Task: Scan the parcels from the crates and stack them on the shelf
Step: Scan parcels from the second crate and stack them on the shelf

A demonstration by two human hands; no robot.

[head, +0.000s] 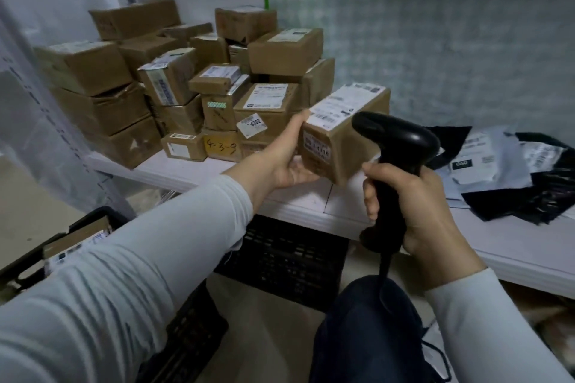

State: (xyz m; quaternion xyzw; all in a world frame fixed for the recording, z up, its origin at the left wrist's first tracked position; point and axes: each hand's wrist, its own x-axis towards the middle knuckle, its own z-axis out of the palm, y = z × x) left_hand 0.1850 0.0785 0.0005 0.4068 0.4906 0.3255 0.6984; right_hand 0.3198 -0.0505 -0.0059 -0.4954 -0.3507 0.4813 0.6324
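The left hand held a parcel at the shelf's front edge, just right of the stacked boxes, its fingers grasping the parcel's near end. The right hand had its fingers clenched round the handle of a black scanner beside the parcel. Dark mailers lay toward the shelf's right end, and a black crate sat below.

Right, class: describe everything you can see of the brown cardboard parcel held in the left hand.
The brown cardboard parcel is a small closed oblong box, tilted, over the white shelf. A large white shipping label covers its top; a smaller printed white sticker sits on its near end. The left hand grips that end, fingers underneath.
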